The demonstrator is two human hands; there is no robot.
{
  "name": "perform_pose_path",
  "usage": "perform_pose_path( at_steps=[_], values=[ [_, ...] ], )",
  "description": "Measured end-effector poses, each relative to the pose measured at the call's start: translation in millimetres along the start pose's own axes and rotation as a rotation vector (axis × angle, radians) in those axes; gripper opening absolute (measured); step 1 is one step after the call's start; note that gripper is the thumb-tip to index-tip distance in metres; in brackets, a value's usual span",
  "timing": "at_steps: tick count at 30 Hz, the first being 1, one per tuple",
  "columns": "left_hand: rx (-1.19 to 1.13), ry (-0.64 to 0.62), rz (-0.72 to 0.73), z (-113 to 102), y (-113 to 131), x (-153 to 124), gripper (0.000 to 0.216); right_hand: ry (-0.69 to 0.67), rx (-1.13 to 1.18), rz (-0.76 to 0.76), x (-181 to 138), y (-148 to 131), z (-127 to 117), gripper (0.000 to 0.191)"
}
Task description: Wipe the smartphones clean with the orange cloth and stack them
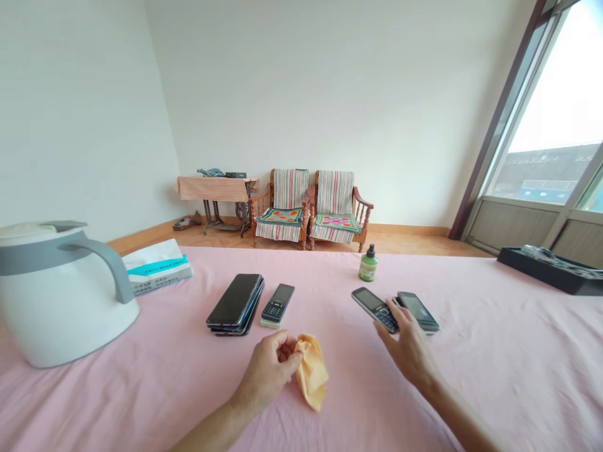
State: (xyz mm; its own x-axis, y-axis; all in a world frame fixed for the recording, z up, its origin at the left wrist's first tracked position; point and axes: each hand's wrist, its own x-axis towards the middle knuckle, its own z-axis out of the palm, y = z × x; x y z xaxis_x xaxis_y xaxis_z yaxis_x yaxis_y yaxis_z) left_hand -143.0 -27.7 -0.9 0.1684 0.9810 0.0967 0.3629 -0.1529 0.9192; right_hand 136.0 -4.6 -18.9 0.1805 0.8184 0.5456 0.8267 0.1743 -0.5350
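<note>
My left hand is closed in a pinch on a crumpled yellow cloth, which hangs down from the fingertips. My right hand grips the lower end of a dark keypad phone, thumb on the near side and fingers across its keys. Just right of it lies a touchscreen phone, partly covered by the fingers. Left of centre sits a stack of dark smartphones. Beside the stack, another keypad phone rests on top of a pale, flat thing.
A green bottle with a black nozzle stands toward the far edge of the pink tablecloth. At the left are a white-and-grey jug and a tissue pack. A black tray lies far right. Two chairs stand beyond.
</note>
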Motion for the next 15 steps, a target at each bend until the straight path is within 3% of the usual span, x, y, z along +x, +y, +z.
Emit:
perform_pose_path(
  at_steps=[4,10,15],
  values=[
    [-0.019,-0.019,-0.039,-15.0,-4.7,-6.9,0.019,-0.218,0.249,0.021,1.9,-46.0,26.2,0.046],
    [-0.022,0.033,-0.061,-39.6,-11.5,-12.5,0.027,-0.236,0.278,-0.028,25.6,-105.0,71.9,0.015],
    [-0.011,0.082,-0.105,-55.9,-20.4,-16.5,0.030,-0.196,0.264,-0.021,35.9,-131.9,104.2,0.010]
  ],
)
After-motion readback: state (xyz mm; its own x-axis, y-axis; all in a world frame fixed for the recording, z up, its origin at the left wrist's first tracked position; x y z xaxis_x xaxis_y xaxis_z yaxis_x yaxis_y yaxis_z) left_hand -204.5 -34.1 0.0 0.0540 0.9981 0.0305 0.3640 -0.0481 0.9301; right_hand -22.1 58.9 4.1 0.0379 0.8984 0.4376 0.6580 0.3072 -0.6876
